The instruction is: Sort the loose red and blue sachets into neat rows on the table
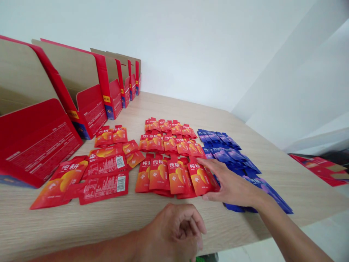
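My right hand (231,185) reaches over the right end of the front row of red spouted pouches. Its thumb and forefinger are spread along a red pouch (200,178) printed with yellow fruit, touching its edge; the other fingers are partly hidden. Below the row, by the table's near edge, my left hand (177,233) is loosely curled, with nothing visible in it. More red pouches (159,174) lie overlapping in three rows. Blue pouches (220,153) lie in rows just right of them, partly behind my right hand.
Open red cartons (91,109) stand in a line along the left and back of the wooden table (163,102). Loose red pouches (106,160) lie between the cartons and the rows, some face down. At the far right, beyond the table edge, are red cartons (319,167).
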Motion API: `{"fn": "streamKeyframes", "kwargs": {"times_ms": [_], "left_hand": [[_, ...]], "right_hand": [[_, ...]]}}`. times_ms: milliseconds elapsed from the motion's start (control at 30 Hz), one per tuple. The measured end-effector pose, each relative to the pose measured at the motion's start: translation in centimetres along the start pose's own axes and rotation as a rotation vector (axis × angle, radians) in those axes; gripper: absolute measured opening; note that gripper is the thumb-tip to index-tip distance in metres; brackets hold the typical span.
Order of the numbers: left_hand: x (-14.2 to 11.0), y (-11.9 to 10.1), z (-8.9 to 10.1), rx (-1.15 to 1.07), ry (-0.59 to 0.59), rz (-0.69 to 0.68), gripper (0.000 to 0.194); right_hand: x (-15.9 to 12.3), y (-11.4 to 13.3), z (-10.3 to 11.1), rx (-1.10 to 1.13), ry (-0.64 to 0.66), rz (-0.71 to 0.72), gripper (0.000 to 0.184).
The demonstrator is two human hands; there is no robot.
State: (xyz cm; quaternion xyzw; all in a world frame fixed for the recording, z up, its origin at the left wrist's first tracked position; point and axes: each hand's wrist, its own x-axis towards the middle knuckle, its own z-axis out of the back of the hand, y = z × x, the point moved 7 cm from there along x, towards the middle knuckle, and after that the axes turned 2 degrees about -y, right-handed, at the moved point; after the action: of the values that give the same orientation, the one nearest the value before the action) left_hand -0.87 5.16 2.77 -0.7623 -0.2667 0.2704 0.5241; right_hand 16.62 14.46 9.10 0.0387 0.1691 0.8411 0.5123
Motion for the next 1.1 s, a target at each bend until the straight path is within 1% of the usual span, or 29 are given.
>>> {"fn": "streamKeyframes", "kwargs": {"times_ms": [167, 300, 433, 667, 800, 933, 1000, 1067, 1100], "left_hand": [[-0.1, -0.4, 0.1, 0.063, -0.002, -0.034, 0.021], [-0.2, -0.5, 0.0, 0.064, 0.008, -0.021, 0.021], [-0.2, -0.5, 0.1, 0.084, -0.002, -0.016, 0.023], [-0.3, -0.7, -0.1, 0.107, 0.009, -0.057, 0.021], [-0.4, -1.0, 0.0, 0.144, 0.002, -0.114, 0.019], [-0.2, -0.9, 0.0, 0.182, 0.009, -0.111, 0.020], [-0.1, -0.9, -0.2, 0.194, 0.019, -0.117, 0.021], [0.0, -0.9, -0.4, 0.204, 0.040, -0.141, 0.020], [0.1, -1.0, -0.5, 0.211, 0.052, -0.156, 0.019]], "right_hand": [[-0.3, -0.6, 0.2, -0.022, -0.013, -0.008, 0.108], [-0.9, -1.4, 0.3, -0.041, -0.031, -0.036, 0.106], [-0.9, -1.6, 0.4, -0.035, -0.037, -0.027, 0.106], [-0.5, -2.4, -0.2, -0.004, 0.021, -0.045, 0.117], [-0.7, -2.5, -0.4, -0.025, 0.033, -0.045, 0.116], [-0.8, -1.9, 0.5, -0.075, 0.032, -0.019, 0.110], [-0.4, -1.1, 1.4, -0.106, 0.012, -0.008, 0.105], [0.5, 0.9, 2.3, -0.113, -0.039, 0.043, 0.095], [1.1, 2.5, 2.7, -0.100, -0.071, 0.089, 0.090]]}}
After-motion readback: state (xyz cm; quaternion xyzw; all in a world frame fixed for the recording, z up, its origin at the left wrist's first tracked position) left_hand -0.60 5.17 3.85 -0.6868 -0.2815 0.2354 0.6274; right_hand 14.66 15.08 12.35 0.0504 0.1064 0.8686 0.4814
